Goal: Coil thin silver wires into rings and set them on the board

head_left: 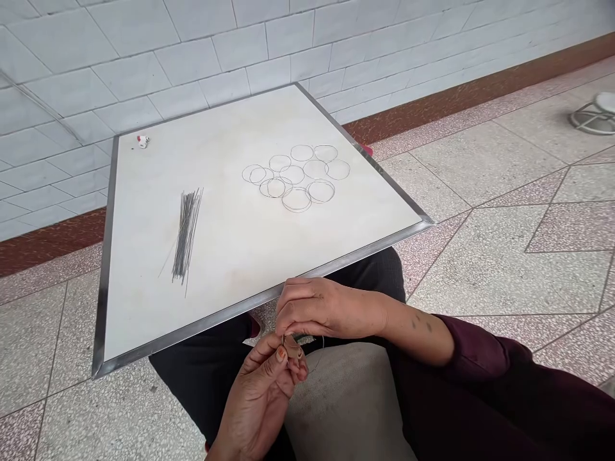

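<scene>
Just off the near edge of the white table (pixel 230 256), both hands meet over the lap. My left hand (pixel 269 378), palm up, pinches a thin curved wire (pixel 323 349) between thumb and fingers. My right hand (pixel 312 310) is above it, palm down, with its fingertips closed on the same wire near the left fingertips. The exact grip is partly hidden by the fingers. Several thin wire rings (pixel 292 174) lie partly overlapping on the right half of the table. A bundle of straight dark wires (pixel 186 237) rests on the left half.
A small white and red object (pixel 143 141) sits at the table's far left corner. The table has a metal rim (pixel 192 330) and stands against a tiled wall (pixel 192 57). A round stool (pixel 596 115) is on the floor at the far right.
</scene>
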Demonstrator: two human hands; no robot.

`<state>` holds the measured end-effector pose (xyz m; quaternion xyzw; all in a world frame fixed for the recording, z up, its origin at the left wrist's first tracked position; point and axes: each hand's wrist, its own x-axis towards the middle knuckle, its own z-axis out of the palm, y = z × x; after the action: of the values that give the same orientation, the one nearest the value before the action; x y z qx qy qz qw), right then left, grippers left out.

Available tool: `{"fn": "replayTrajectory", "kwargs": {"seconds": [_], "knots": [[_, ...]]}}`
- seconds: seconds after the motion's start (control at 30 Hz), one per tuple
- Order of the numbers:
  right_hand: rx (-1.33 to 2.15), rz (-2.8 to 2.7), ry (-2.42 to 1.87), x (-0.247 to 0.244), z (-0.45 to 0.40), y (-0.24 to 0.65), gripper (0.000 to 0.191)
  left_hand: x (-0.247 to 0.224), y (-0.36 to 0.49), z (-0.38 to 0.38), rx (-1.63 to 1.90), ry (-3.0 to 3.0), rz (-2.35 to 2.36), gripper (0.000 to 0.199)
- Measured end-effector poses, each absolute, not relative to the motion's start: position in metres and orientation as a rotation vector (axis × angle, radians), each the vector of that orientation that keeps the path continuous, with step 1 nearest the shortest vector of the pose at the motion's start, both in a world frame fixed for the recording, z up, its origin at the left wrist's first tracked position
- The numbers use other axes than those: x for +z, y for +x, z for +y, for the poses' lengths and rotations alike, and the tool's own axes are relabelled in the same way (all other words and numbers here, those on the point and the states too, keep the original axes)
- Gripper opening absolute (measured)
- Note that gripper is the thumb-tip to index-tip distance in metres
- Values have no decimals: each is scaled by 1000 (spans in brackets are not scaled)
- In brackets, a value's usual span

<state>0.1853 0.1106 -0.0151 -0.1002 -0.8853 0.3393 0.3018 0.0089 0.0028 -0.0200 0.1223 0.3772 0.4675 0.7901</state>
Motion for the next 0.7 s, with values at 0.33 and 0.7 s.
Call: {"fn": "replayTrajectory", "kwargs": {"seconds": [0.33, 0.7], "knots": [[935, -2261, -236, -22, 114, 184, 15, -26, 15, 3, 1077, 306, 770, 8], [1141, -2085, -498, -38, 85, 166, 113, -27, 10, 9, 1303, 175, 918, 20]]}}
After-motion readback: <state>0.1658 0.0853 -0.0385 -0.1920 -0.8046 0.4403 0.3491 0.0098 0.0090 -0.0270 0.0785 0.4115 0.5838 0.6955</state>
